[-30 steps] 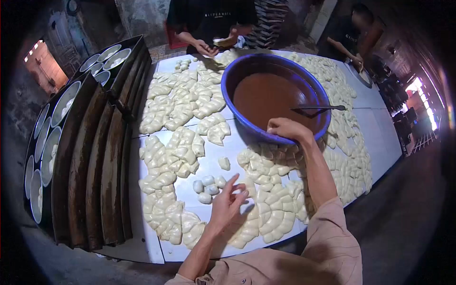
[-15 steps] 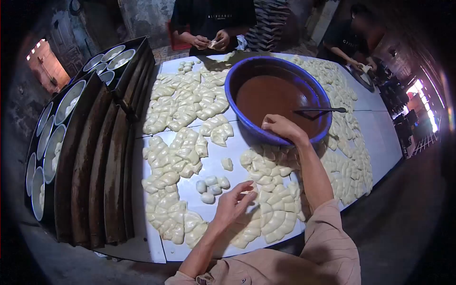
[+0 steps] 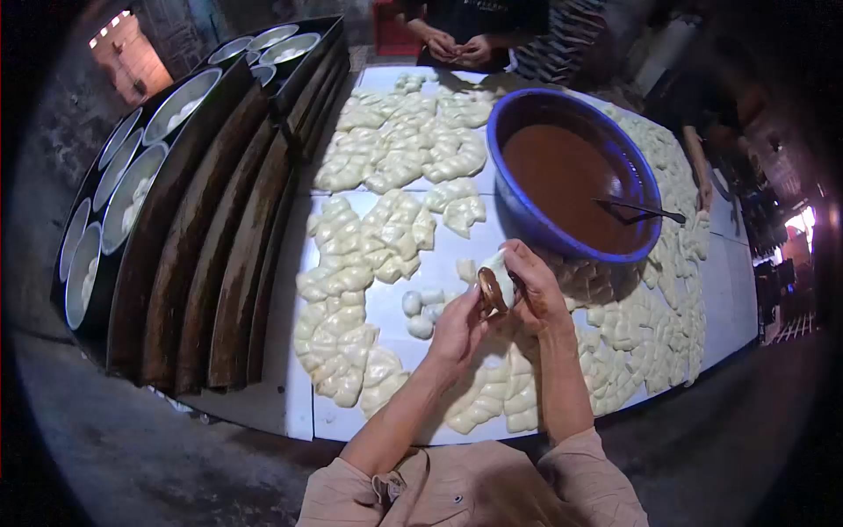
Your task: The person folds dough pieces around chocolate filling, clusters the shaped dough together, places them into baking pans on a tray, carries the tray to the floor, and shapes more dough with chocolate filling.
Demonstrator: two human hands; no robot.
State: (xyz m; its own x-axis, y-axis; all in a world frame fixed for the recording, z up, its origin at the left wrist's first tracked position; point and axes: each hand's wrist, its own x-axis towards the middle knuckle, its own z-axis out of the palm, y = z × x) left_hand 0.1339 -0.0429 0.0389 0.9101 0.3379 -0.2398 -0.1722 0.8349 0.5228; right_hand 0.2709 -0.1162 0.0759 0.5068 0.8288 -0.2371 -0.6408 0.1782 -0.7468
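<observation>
Between my two hands, over the near middle of the table, is a pale dough piece [image 3: 503, 277] with brown paste on its left face. My left hand [image 3: 464, 327] grips its left side, fingers closed round it. On the other side my right hand [image 3: 534, 288] holds the dough, with brown smears on the palm. Just beyond my right hand stands a blue basin [image 3: 518, 204] of brown paste [image 3: 562, 180], a dark utensil [image 3: 641, 211] resting across its rim. Several small white balls [image 3: 421, 327] lie left of my left hand.
Flattened dough pieces [image 3: 334, 338] cover much of the white table [image 3: 303, 386]. Dark racks [image 3: 198, 255] with metal bowls [image 3: 132, 198] stand at the left. One co-worker's hands [image 3: 458, 50] are at the far edge; another co-worker's arm [image 3: 697, 162] is at the right.
My right hand has left the basin's rim and come to my left hand, which has closed. A dough piece with brown paste is now between them. The view has shifted, moving the table rightward.
</observation>
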